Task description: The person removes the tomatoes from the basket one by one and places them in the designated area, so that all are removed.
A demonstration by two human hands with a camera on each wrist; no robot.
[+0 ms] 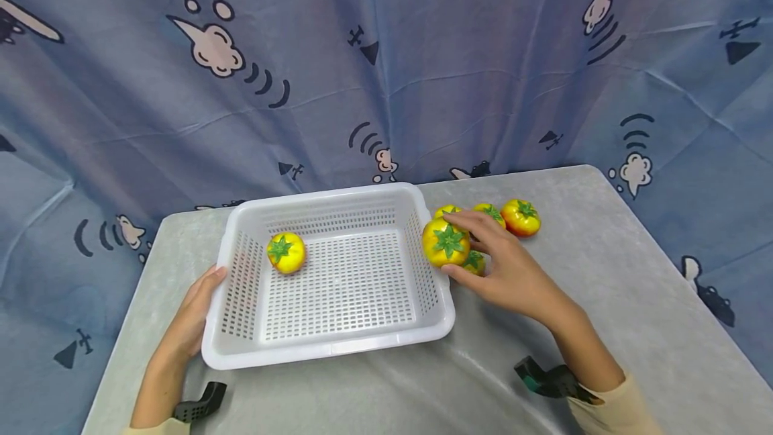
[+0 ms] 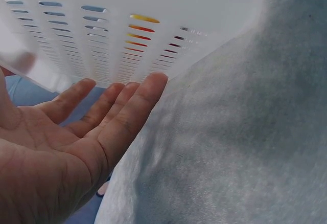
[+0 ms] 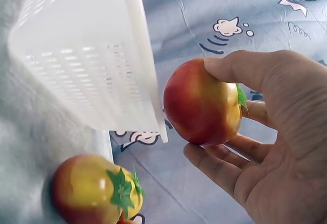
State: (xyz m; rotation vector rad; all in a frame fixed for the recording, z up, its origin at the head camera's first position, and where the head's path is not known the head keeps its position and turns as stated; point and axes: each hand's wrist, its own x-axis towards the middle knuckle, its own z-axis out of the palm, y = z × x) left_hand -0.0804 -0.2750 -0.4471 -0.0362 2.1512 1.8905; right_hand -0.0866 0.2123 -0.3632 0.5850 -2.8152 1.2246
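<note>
Your right hand (image 1: 500, 266) pinches yellow-red fruit (image 1: 445, 242) at 3 o'clock side of basket (image 1: 338, 348); left hand (image 1: 194, 309), fingers extended, steadies 9 o'clock side. Best clear rim, lower gently.

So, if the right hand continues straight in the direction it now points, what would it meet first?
Probably the right rim of the white basket, just ahead of the fruit that the right hand holds; but depth is unclear, so the fruit may pass above it.
</note>
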